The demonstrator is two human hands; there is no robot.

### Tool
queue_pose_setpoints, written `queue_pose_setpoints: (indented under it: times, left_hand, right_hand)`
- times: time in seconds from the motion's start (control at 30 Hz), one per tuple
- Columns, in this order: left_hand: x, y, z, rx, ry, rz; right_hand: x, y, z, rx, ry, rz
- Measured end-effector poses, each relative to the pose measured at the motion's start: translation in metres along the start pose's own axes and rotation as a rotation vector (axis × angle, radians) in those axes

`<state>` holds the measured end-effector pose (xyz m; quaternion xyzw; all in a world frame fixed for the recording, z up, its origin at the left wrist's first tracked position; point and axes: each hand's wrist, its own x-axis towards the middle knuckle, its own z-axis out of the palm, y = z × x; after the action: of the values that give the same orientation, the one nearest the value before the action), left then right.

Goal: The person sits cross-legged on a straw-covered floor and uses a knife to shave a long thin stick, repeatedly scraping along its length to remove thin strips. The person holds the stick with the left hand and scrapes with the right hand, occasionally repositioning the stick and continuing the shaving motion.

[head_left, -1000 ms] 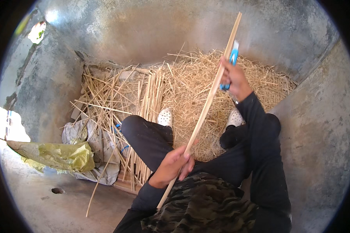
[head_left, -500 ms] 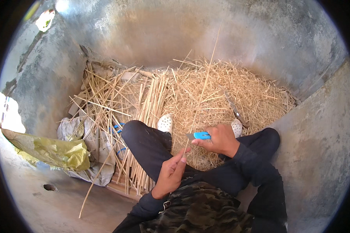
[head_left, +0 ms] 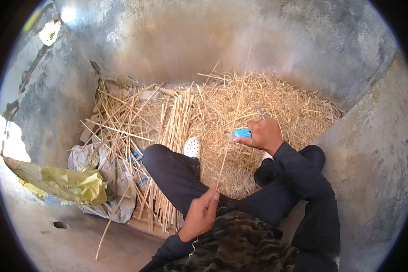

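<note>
My left hand [head_left: 201, 215] is closed in front of my body, pinching the near end of a long thin strip [head_left: 228, 151] that looks like split bamboo. The strip slants away from me, up and a little to the right, over the shavings. Farther out, my right hand [head_left: 264, 135] is wrapped round a blue utility knife [head_left: 243, 133]. Its blade points left and lies close to the strip's middle; whether it touches the strip I cannot tell.
Pale curled shavings [head_left: 294, 106] heap up before me against the concrete wall [head_left: 204, 41]. Left of my knee lies a bundle of split strips [head_left: 177, 120], with loose sticks beyond. A yellowish plastic sack [head_left: 77, 183] and grey cloth [head_left: 122, 213] lie at the left. A white clog [head_left: 191, 147] is on my foot.
My right hand with the utility knife has moved away from me and slightly right, along the strip. My left hand, still pinching the strip, has dropped slightly lower.
</note>
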<state>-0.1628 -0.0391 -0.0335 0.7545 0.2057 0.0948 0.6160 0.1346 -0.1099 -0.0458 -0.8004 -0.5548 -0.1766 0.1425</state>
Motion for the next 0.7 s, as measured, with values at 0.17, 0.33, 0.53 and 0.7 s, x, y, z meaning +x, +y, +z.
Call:
queue_pose_setpoints:
  times: [0.17, 0.33, 0.53, 0.7]
  left_hand:
    - [0.009, -0.002, 0.005, 0.037, 0.072, 0.13]
    - [0.028, -0.019, 0.01, 0.075, 0.101, 0.191]
    - [0.039, -0.022, 0.015, 0.092, 0.109, 0.184]
    - [0.024, -0.031, 0.01, 0.056, 0.113, 0.127]
  right_hand:
    - [0.02, 0.029, 0.016, -0.121, 0.094, -0.052]
    - [0.048, 0.056, 0.037, -0.117, 0.128, -0.073]
    - [0.049, 0.07, 0.063, -0.112, 0.088, 0.003]
    - [0.03, 0.04, 0.074, 0.168, 0.017, 0.173]
